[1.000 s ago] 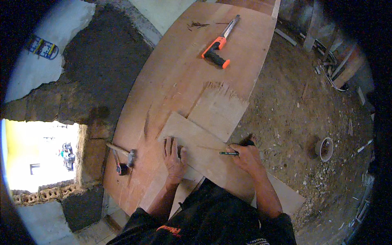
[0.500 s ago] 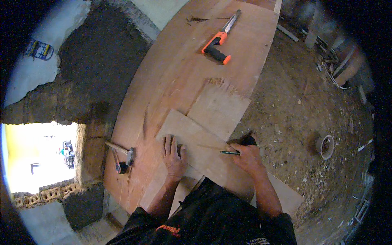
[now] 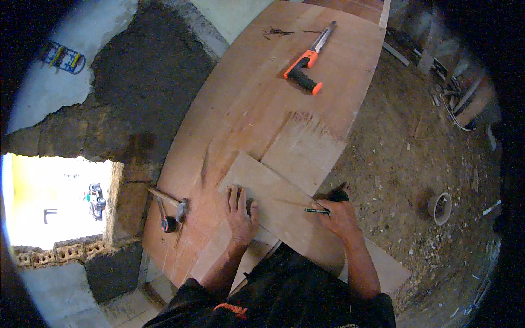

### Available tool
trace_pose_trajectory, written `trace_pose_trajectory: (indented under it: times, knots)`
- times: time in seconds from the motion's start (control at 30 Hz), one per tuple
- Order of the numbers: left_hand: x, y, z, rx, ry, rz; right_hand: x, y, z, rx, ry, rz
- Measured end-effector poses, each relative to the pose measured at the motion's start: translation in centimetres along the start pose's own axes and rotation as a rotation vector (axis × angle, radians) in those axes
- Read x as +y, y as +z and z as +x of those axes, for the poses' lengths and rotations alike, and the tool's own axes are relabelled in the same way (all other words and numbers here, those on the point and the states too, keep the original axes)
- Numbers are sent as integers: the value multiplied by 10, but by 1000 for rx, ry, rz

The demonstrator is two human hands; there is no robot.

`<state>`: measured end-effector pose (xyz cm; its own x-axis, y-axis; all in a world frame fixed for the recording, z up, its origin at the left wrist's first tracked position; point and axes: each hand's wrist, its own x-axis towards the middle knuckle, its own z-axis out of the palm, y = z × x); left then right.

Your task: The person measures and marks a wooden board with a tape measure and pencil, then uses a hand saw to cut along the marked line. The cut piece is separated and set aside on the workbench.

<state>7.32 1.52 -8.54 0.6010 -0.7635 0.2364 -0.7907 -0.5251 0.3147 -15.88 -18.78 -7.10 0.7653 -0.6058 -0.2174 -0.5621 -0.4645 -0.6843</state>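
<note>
A loose rectangular plywood board (image 3: 273, 188) lies slantwise over a large plywood sheet in front of me. Flat on its left end rests my left hand (image 3: 241, 220), fingers stretched out and holding nothing. At the board's right side my right hand (image 3: 340, 217) is closed around a dark green pencil (image 3: 315, 210), which points left over the board. A faint line crosses the board near the pencil's tip.
The large plywood sheet (image 3: 224, 117) carries a hand saw (image 3: 303, 65) with an orange and black handle, a hammer (image 3: 179, 206) and a tape measure (image 3: 168, 223). Right of it, a white bucket (image 3: 440, 209) stands on the debris-strewn dirt floor. A rough wall opening is at left.
The whole view has shifted, so the scene sits a little farther right and lower. Both hands stay on the board, with the pencil still in the right one.
</note>
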Motion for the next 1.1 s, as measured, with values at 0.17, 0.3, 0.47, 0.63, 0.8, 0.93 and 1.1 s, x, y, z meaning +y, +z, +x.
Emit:
trace_pose_trajectory:
  times: [0.17,0.3,0.47,0.63,0.8,0.93,1.1]
  knots:
    - [2,-1,1,15,-12,-28,-1,-1,0,0,0,4]
    - [3,-1,1,9,-23,-47,-4,-3,0,4,20,47]
    - [4,-1,1,8,-26,-46,-6,-5,0,-3,20,37]
    - [6,-2,2,2,-30,-19,-5,-6,-1,-17,36,3]
    - [7,-2,3,-4,-21,0,-4,-5,-1,-16,24,-17]
    - [7,-1,3,2,-10,1,-3,-4,-1,32,1,-19]
    - [8,-1,4,13,-15,-3,-3,-4,-2,45,-17,13]
